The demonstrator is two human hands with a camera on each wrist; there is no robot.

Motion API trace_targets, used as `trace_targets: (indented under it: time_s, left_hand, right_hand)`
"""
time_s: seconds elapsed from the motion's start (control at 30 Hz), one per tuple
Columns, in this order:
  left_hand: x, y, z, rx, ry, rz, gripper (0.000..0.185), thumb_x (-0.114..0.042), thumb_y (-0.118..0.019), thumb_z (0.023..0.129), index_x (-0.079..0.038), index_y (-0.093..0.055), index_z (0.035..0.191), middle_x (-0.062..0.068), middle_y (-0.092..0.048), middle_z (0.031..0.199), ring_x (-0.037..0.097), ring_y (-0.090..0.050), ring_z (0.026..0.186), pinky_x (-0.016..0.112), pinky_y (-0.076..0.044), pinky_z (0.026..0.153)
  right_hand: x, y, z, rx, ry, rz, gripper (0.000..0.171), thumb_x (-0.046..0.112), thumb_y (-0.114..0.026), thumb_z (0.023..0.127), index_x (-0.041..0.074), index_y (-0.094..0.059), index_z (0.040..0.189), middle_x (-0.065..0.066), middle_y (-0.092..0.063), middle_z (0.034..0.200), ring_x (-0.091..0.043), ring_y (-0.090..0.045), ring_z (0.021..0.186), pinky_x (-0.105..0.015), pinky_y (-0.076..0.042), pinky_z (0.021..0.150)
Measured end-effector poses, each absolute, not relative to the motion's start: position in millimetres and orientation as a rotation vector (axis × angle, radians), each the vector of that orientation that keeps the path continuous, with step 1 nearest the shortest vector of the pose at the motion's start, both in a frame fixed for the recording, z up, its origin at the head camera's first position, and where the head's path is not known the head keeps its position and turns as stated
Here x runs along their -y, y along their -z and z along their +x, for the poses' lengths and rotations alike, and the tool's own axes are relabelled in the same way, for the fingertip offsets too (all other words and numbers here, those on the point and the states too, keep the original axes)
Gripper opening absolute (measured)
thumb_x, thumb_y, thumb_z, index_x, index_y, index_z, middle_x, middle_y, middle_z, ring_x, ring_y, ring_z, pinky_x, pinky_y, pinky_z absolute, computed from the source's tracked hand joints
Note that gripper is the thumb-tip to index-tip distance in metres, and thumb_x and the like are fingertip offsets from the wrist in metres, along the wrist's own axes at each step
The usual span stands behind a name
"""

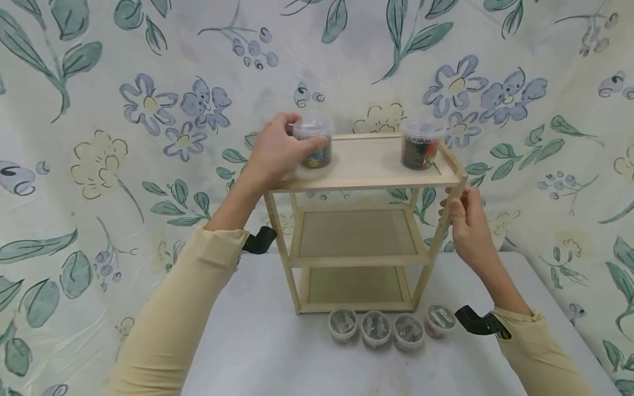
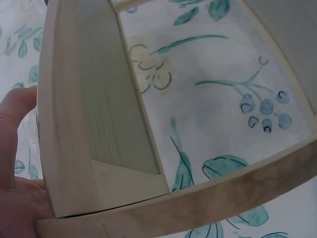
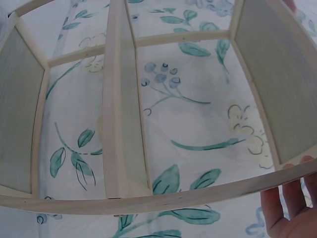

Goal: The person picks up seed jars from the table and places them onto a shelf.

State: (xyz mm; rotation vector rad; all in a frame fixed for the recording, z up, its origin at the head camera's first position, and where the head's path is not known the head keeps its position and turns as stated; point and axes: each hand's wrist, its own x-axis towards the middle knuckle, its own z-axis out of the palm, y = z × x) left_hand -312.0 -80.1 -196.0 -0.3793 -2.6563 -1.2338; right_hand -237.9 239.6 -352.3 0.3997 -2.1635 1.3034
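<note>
A three-tier wooden shelf (image 1: 369, 165) stands upright on the white table. On its top board, at the left end, my left hand (image 1: 277, 148) holds a small clear plastic tub (image 1: 314, 130), thumb across the front and fingers behind. Colourful contents show low in this tub. My right hand (image 1: 469, 228) grips the shelf's right upright just below the top board; in the right wrist view its fingers (image 3: 293, 198) lie against the wooden frame. A second lidded tub (image 1: 420, 151), with dark and red contents, sits at the top board's right end.
Several more lidded tubs (image 1: 376, 329) stand in a row on the white table (image 1: 277, 352), in front of the shelf's foot. The lower two tiers (image 1: 359, 234) are framed boards. Behind the shelf hangs a floral-patterned sheet (image 1: 198, 66).
</note>
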Motion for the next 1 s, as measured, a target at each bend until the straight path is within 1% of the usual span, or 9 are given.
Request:
trace_targets:
  time_s: [0.4, 0.7, 1.0]
  left_hand:
    - [83.7, 199.1, -309.2, 2.654, 1.238, -0.381, 0.083, -0.043, -0.074, 0.083, -0.006, -0.036, 0.147, 0.015, -0.052, 0.139, 0.024, -0.052, 0.120, 0.039, -0.042, 0.104]
    - [85.2, 201.7, -309.2, 2.652, 1.210, -0.374, 0.083, -0.047, -0.072, 0.082, -0.005, -0.034, 0.143, 0.017, -0.051, 0.133, 0.026, -0.051, 0.115, 0.040, -0.043, 0.101]
    - [83.2, 204.9, -310.5, 2.638, 1.205, -0.420, 0.080, -0.044, -0.072, 0.082, -0.005, -0.033, 0.140, 0.017, -0.051, 0.129, 0.028, -0.052, 0.112, 0.041, -0.044, 0.099]
  right_hand:
    - [-236.5, 352.1, -236.9, 2.153, -1.309, 0.400, 0.036, 0.016, -0.033, 0.107, -0.009, -0.035, 0.134, -0.021, -0.052, 0.108, -0.003, -0.054, 0.092, -0.010, -0.043, 0.080]
    - [-236.0, 351.7, -236.1, 2.158, -1.302, 0.401, 0.036, 0.017, -0.034, 0.107, -0.007, -0.036, 0.134, -0.022, -0.053, 0.107, -0.004, -0.054, 0.092, -0.010, -0.043, 0.080]
    - [-238.1, 354.5, -236.9, 2.156, -1.289, 0.395, 0.036, 0.017, -0.034, 0.107, -0.008, -0.035, 0.134, -0.022, -0.054, 0.107, -0.003, -0.054, 0.092, -0.009, -0.043, 0.079]
